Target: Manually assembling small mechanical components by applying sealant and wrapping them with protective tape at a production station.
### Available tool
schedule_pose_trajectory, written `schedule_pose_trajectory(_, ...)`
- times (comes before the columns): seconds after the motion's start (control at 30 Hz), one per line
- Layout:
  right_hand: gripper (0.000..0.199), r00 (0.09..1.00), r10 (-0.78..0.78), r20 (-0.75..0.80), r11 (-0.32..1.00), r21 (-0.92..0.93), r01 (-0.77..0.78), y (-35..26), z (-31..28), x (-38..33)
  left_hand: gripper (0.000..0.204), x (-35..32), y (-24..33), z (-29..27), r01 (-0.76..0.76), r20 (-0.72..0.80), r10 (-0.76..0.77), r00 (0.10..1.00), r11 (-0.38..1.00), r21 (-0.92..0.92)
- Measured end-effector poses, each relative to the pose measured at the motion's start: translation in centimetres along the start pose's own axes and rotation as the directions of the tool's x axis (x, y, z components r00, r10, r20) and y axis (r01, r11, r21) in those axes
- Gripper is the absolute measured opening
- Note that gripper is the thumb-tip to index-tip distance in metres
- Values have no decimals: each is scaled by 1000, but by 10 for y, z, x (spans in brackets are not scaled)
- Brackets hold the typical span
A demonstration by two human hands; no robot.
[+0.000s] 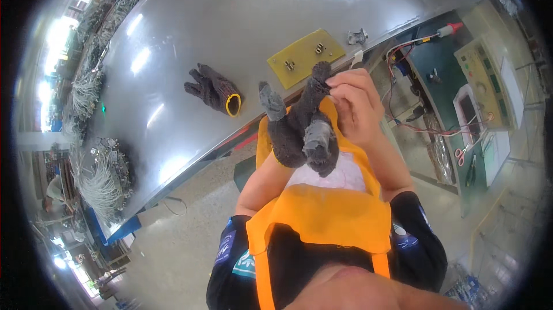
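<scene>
My left hand (296, 123) wears a dark knit work glove (282, 140), its fingers apart and holding nothing. Grey tape (317, 139) wraps some of the glove's fingers, and the tape looks wrinkled. Bare, my right hand (357, 105) pinches at the tip of one upright glove finger. The matching dark glove (214, 90) with a yellow-edged cuff lies on the metal table, left of my hands. Just beyond my hands, a yellow board (304, 58) with two small sets of metal pins lies at the table's edge.
A small metal part (357, 36) sits beside the board on the metal table (173, 33). Bundles of white cables (101, 186) line the left side. At right, a green-topped bench holds a beige control box (484, 82), wires and red-handled scissors (459, 156).
</scene>
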State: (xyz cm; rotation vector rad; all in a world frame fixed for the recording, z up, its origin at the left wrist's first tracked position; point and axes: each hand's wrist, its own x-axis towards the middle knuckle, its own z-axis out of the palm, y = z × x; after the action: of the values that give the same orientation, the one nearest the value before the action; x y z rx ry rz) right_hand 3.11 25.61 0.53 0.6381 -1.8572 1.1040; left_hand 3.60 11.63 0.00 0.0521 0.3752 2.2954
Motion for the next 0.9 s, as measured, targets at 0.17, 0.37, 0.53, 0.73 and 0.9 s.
schedule_pose_trajectory(0.17, 18, 992, -112, -64, 993, -49, 109, -2, 1, 5, 94, 0, 2, 2, 70, 320, -19, 947, 986, -151)
schedule_pose_trajectory(0.37, 22, 997, -10, -82, 999, -33, 7, -9, 2, 5, 99, 1, -6, -11, -16, 302, 23, 953, 1000, -27)
schedule_pose_trajectory(0.53, 9, 995, 103, -11, 992, 79, -102, -9, 2, 3, 103, -1, 5, -12, -13, 92, -38, 995, 867, 499)
schedule_pose_trajectory(0.73, 16, 985, 31, 171, 981, 186, -63, -7, -15, 6, 107, -7, 13, -13, -53, 244, -110, 964, 814, 578)
schedule_pose_trajectory(0.9, 20, 955, 262, 138, 931, 224, -288, -12, -14, -1, 111, -1, 4, -21, -57, 298, -114, 948, 859, 510)
